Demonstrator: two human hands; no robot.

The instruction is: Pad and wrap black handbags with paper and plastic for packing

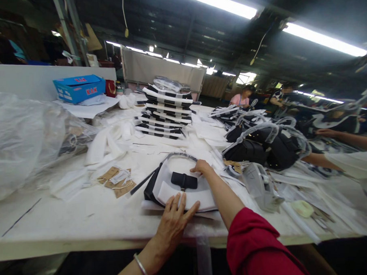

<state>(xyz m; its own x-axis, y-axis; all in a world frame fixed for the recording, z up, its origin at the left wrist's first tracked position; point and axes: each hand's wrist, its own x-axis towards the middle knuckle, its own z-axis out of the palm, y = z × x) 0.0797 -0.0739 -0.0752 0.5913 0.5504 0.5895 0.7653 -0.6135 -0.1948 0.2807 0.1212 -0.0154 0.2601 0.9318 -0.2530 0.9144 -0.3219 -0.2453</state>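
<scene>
Bag lies flat near the worktop's front edge. My left hand, open and spread, presses its near side, apparently pinning it. My right hand curls over its far rim; grip unclear. Tags lie left of the bag.

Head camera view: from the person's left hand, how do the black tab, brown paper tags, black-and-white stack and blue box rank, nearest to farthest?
1. black tab, just beyond the left hand, on the white panel.
2. brown paper tags, off to the left.
3. black-and-white stack, farther back, mid-table.
4. blue box, far back left.
</scene>
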